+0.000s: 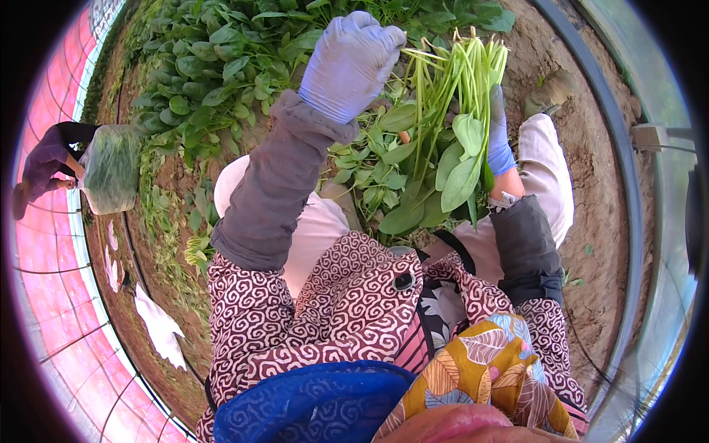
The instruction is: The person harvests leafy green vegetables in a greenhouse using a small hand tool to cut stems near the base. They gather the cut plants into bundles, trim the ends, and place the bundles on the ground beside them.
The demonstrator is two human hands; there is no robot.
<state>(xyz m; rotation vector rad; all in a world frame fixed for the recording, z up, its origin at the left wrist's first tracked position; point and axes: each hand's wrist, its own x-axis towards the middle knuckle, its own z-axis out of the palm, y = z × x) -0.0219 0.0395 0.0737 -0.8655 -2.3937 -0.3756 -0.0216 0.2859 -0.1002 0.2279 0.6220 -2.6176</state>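
My left hand (354, 63), in a bluish-purple glove, is raised in a fist above the leaves. Its fingertips pinch the end of a thin spinach stem that runs right towards the bunch. In my right hand (500, 135), also gloved, is a bunch of spinach (460, 94). Its pale stems and root ends point up and its broad leaves hang down; they hide most of the fingers. Loose spinach leaves (374, 183) lie on the ground between my legs, below the hands.
Dense spinach (205, 61) grows ahead and to the left. A grey pipe (623, 138) curves along the right, beside plastic sheeting (673, 221). At far left a person (47, 160) bends by a clear bag of greens (113, 169). White plastic (158, 326) lies on the soil.
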